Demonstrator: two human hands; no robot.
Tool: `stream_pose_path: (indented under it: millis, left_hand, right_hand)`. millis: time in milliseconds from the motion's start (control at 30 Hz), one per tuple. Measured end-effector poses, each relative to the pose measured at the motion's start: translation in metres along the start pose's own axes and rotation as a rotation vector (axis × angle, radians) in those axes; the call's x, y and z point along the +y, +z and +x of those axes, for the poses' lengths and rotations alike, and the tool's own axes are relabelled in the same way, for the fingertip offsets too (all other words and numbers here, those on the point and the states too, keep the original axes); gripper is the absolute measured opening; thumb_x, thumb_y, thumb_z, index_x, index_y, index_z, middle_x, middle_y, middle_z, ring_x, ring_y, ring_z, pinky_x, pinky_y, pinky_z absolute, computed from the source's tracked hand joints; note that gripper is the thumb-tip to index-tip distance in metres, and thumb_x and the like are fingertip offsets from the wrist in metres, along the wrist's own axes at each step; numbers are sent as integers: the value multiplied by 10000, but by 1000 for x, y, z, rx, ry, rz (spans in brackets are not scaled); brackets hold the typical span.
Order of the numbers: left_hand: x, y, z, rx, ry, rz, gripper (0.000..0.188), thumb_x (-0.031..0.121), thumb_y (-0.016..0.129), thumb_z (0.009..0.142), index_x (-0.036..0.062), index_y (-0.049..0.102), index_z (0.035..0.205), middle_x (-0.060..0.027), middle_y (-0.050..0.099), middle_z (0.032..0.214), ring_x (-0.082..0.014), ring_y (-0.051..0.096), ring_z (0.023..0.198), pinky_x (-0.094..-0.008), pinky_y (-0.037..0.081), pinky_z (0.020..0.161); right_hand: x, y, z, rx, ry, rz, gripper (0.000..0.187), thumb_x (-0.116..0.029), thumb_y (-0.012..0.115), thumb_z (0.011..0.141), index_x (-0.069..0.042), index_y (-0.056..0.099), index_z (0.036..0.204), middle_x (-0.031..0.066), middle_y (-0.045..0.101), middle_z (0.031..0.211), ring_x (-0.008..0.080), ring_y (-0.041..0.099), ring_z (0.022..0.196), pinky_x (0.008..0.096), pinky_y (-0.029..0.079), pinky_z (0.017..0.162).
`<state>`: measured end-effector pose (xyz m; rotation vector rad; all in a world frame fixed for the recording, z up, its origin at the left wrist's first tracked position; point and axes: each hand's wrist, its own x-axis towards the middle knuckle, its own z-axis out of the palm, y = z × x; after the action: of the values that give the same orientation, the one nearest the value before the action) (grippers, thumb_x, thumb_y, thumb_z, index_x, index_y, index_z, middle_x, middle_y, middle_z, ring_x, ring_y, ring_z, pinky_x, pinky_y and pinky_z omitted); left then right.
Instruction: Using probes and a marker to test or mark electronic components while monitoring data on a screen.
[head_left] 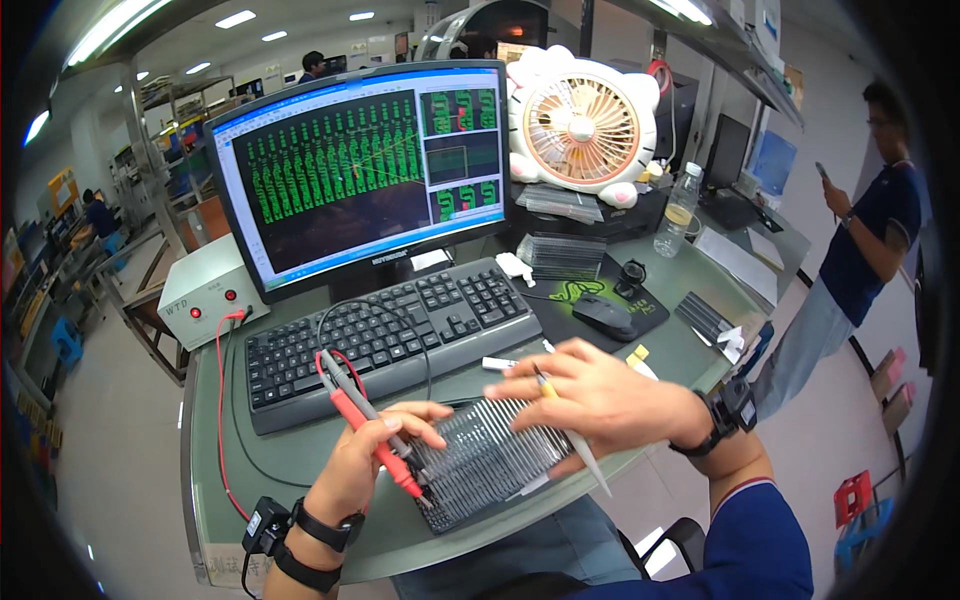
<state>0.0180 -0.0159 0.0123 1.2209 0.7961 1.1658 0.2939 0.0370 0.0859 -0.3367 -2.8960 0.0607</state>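
My left hand (pixel 362 456) is closed round a red test probe (pixel 372 432) and a grey test probe (pixel 345 374). The red probe slants across the left end of a dark panel (pixel 475 470) of narrow, shiny parallel strips. My right hand (pixel 590 395) lies over that panel's right end, its fingers partly bent. A slim yellow-and-white pen-like tool (pixel 590 462) passes between these fingers, its pale end pointing down toward me. The panel rests at the desk's near edge, in front of the keyboard (pixel 395 335); my hands hide parts of it.
A monitor (pixel 350 180) with green board patterns stands behind the keyboard. Leads run to a white box (pixel 212 290) at left. To the right are a mouse (pixel 604 316), a bottle (pixel 677 210) and a fan (pixel 580 125). Another person (pixel 860 240) stands at far right holding a phone.
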Motion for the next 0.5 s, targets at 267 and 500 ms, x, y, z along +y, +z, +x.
stream_pose_path:
  millis: [267,500]
  left_hand:
    - [-7,-22,-5,218,147,-420,433,309,429,905,-65,639,960,-126,632,1006,-184,573,962,-304,447,862]
    - [-15,-12,-2,119,127,-431,424,337,440,914,-35,621,1008,-137,631,1029,-231,574,1006,-355,441,926]
  right_hand:
    - [43,16,37,523,4,873,672,-240,857,651,-65,463,1167,180,437,1363,286,402,1293,410,301,1074]
    - [12,55,77,207,6,1383,929,-212,838,675,1,294,1398,138,374,1430,234,363,1319,366,301,1092]
